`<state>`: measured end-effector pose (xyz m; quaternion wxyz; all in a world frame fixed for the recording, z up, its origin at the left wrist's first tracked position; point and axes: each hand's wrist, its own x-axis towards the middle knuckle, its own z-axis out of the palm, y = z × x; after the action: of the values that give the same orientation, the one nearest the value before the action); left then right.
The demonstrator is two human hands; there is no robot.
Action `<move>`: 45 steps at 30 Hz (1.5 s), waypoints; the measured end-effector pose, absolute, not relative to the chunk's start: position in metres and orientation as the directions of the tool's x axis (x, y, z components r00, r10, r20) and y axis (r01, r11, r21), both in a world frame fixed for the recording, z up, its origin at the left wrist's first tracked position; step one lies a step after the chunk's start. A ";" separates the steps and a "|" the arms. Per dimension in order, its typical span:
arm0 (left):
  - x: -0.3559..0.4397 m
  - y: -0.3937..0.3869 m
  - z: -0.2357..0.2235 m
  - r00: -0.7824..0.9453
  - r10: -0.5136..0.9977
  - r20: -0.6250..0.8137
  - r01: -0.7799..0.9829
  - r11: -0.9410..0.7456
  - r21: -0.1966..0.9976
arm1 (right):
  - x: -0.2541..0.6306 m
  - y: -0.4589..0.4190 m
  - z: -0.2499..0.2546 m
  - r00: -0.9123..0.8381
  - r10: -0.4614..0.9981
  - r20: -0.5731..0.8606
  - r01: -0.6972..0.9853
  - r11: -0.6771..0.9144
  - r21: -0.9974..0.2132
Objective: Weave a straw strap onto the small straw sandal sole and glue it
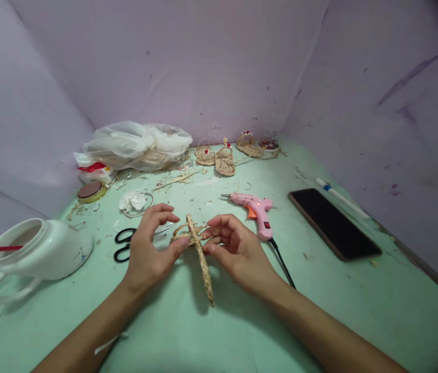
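Observation:
A braided straw piece is held between my two hands, over the middle of the table. One straight length of the braid slants toward me, and a looped part lies behind it. My left hand presses its thumb on the loop's left side, with its other fingers curved above. My right hand pinches the braid from the right, fingers curled together. Black-handled scissors lie partly hidden behind my left hand. Just beyond my right hand rests a pink hot glue gun, its cord running toward me.
Small woven straw slippers stand at the back near a dish of beads. A plastic bag fills the back left. A white jug lies left, a phone and pen right. Straw scraps are scattered about.

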<state>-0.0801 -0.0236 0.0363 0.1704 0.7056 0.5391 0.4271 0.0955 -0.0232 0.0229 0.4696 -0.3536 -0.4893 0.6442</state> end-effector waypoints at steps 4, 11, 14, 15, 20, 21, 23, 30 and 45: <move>-0.070 -0.033 0.037 0.087 0.795 0.601 0.739 -0.455 0.496 | 0.092 -0.022 0.022 -0.284 0.959 0.001 -0.243 -0.070 -0.968; -0.056 -0.034 0.038 0.152 0.753 0.640 0.835 -0.444 0.324 | 0.085 -0.019 0.024 -0.135 0.991 -0.014 -0.150 -0.035 -0.988; -0.052 -0.035 0.039 0.144 0.777 0.613 0.868 -0.397 0.299 | 0.082 -0.019 0.022 -0.116 0.993 0.004 -0.117 -0.009 -0.993; -0.051 -0.035 0.039 0.146 0.776 0.614 0.877 -0.389 0.283 | 0.081 -0.020 0.021 -0.112 0.994 0.008 -0.105 -0.004 -0.994; -0.046 -0.035 0.040 0.173 0.730 0.661 0.899 -0.390 0.196 | 0.080 -0.021 0.018 -0.084 0.995 0.060 -0.007 0.060 -0.998; -0.046 -0.035 0.040 0.178 0.723 0.667 0.899 -0.395 0.188 | 0.080 -0.021 0.018 -0.086 0.994 0.073 0.014 0.074 -0.997; -0.045 -0.035 0.041 0.185 0.714 0.675 0.900 -0.400 0.177 | 0.081 -0.022 0.017 -0.098 0.991 0.088 0.043 0.093 -0.995; -0.046 -0.037 0.040 0.192 0.717 0.670 0.901 -0.400 0.171 | 0.083 -0.021 0.017 -0.158 0.982 0.102 0.077 0.115 -0.990; -0.058 -0.034 0.038 -0.079 0.781 0.619 0.676 -0.414 0.610 | 0.099 -0.007 0.014 -0.145 0.982 -0.122 -0.340 -0.165 -0.926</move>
<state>-0.0583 -0.0341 0.0376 0.0527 0.6764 0.5387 0.4996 0.0988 -0.0072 0.0142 0.5119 -0.4068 -0.3943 0.6458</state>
